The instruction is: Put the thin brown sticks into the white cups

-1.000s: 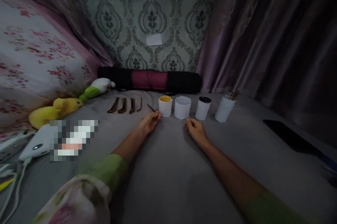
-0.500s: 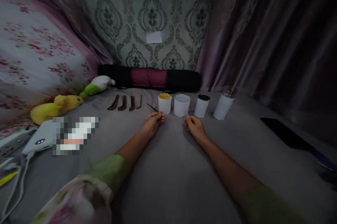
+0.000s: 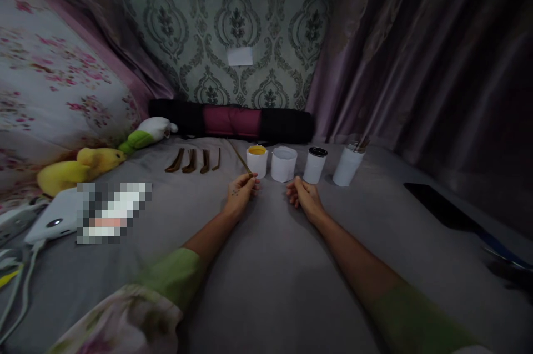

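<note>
My left hand (image 3: pixel 241 194) pinches the lower end of a thin brown stick (image 3: pixel 239 157), which slants up and to the left. Just behind that hand stands a white tub with a yellow inside (image 3: pixel 257 165). My right hand (image 3: pixel 306 196) has its fingers curled in, and I see nothing between them. It is in front of a wider white tub (image 3: pixel 283 166) and a white can with a black rim (image 3: pixel 315 168). To the left, several small groups of bent brown sticks (image 3: pixel 189 162) lie in a row, with a single bent stick (image 3: pixel 217 160) at its right end.
A white jar (image 3: pixel 348 166) with thin sticks in it leans at the right of the tubs. Farther right lies a dark flat object (image 3: pixel 437 207). Plush toys (image 3: pixel 79 165), a white device (image 3: pixel 60 215) and cables are on the left. A black and maroon roll (image 3: pixel 233 122) lies along the wall.
The stick in my left hand now stands out longer and points more upward. My right hand's fingers have curled, and it sits slightly farther from the wide tub. The whole view has shifted a little.
</note>
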Demonstrator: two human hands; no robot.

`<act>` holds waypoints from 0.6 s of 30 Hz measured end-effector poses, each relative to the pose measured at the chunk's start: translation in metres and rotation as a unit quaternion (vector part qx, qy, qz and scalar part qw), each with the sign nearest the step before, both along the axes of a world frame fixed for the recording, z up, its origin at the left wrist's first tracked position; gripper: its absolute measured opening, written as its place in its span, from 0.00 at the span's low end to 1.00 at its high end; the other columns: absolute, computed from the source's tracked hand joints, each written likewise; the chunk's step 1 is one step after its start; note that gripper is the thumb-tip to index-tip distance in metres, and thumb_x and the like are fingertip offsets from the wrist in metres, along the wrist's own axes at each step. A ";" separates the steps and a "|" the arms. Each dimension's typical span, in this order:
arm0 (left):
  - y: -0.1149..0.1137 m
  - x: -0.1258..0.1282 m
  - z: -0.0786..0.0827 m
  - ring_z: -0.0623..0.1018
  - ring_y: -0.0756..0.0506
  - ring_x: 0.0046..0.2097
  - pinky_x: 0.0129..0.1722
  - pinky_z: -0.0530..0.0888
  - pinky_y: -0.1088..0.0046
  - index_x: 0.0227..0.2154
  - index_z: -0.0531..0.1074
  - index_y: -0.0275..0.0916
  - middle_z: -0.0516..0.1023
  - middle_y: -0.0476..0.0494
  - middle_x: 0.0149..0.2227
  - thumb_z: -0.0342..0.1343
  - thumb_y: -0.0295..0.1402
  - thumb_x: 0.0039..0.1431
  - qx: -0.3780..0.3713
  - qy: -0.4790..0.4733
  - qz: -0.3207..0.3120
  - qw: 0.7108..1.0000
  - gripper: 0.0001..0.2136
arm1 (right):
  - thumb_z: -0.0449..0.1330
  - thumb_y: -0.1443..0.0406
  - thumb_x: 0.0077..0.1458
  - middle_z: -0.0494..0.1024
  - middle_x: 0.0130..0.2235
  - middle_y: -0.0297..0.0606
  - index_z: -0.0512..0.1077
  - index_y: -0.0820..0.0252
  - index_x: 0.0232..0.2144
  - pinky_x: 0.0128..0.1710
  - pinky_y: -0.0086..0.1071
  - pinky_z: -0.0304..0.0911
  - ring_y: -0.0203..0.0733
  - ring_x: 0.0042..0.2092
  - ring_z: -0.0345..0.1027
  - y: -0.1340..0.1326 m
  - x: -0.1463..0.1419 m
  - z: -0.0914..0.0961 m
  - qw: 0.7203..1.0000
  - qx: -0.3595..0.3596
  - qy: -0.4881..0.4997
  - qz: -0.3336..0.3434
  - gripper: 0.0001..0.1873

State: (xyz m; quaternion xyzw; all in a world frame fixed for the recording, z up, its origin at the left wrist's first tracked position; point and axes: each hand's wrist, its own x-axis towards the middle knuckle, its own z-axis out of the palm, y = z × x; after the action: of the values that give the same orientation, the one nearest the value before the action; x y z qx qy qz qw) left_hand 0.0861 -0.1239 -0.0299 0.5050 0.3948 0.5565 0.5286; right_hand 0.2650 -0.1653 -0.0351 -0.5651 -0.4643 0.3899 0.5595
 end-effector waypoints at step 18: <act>0.001 -0.002 -0.018 0.73 0.47 0.38 0.39 0.69 0.71 0.40 0.73 0.38 0.76 0.44 0.38 0.47 0.34 0.56 0.245 0.302 -0.005 0.921 0.13 | 0.49 0.46 0.50 0.72 0.22 0.36 0.69 0.65 0.28 0.12 0.21 0.52 0.28 0.17 0.61 0.000 0.002 0.000 0.999 -0.003 0.048 0.015 0.26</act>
State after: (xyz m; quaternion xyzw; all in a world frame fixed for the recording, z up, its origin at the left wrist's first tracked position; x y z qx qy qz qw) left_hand 0.0839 -0.1232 -0.0481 0.7649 0.3847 0.4540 0.2467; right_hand 0.2671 -0.1650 -0.0350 -0.5400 -0.4443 0.4265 0.5737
